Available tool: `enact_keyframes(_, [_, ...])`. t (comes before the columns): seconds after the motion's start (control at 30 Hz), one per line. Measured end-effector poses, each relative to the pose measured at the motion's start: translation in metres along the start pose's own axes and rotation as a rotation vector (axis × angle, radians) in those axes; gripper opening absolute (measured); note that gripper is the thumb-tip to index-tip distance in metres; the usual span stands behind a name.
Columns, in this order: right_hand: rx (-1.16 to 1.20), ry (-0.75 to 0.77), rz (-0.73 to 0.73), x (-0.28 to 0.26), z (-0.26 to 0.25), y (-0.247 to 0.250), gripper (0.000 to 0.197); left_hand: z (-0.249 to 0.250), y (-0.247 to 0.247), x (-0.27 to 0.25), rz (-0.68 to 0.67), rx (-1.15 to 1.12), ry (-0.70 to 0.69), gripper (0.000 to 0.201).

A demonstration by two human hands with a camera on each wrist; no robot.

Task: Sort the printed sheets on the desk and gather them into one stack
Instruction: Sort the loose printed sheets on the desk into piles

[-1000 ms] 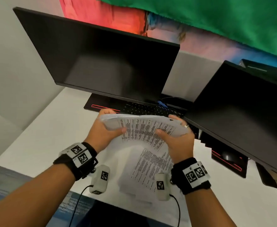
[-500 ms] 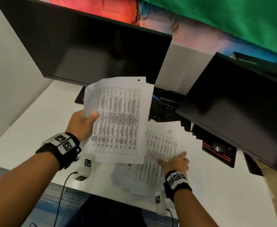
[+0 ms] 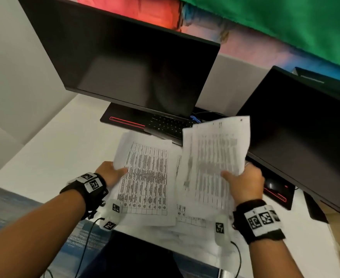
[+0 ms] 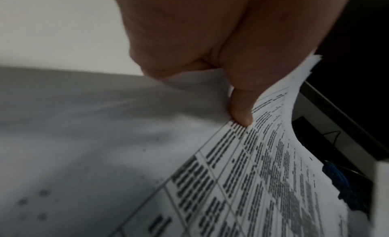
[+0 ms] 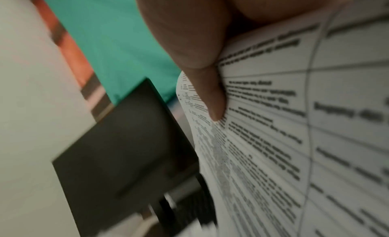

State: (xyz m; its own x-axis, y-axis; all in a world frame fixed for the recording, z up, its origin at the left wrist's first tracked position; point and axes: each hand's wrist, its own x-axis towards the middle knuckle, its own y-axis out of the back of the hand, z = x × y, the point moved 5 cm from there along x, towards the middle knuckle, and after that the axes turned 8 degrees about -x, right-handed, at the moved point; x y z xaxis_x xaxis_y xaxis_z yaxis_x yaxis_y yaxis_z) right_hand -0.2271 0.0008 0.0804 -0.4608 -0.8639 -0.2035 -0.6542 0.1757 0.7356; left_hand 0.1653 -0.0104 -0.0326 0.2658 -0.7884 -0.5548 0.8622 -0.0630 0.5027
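Two hands: each pinches its own printed sheets.
Left hand (image 3: pixel 110 173): left sheets (image 3: pixel 147 177).
Right hand (image 3: pixel 245 185): right sheets (image 3: pixel 215 157).
Worktop (image 3: pixel 60 149): loose sheets (image 3: pixel 187 219) under both.

White worktop (image 3: pixel 50 149) against pale wall (image 3: pixel 10 67) — two dark monitors (image 3: pixel 137 71), green cloth (image 3: pixel 275 23) and red panel (image 3: pixel 137 9) behind.

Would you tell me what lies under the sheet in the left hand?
Under the left-hand sheet more printed sheets lie on the white desk; how many it covers cannot be seen.
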Motion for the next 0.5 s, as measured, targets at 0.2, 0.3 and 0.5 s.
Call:
enact_keyframes(0.2, [0.430,0.160,-0.060,-0.016,-0.051,0.050,0.034,0.004,-0.011,0.000,-0.021,0.082,-0.024,0.039])
enact_keyframes(0.3, [0.498,0.038,-0.178,-0.013,-0.039,0.009,0.041,0.007,-0.013,-0.001,-0.044,0.030,-0.043,0.041])
enact_keyframes(0.5, [0.247,-0.195,-0.216,-0.004,0.015,-0.114,0.073,0.008,-0.012,-0.001,-0.041,-0.248,0.077,0.079])
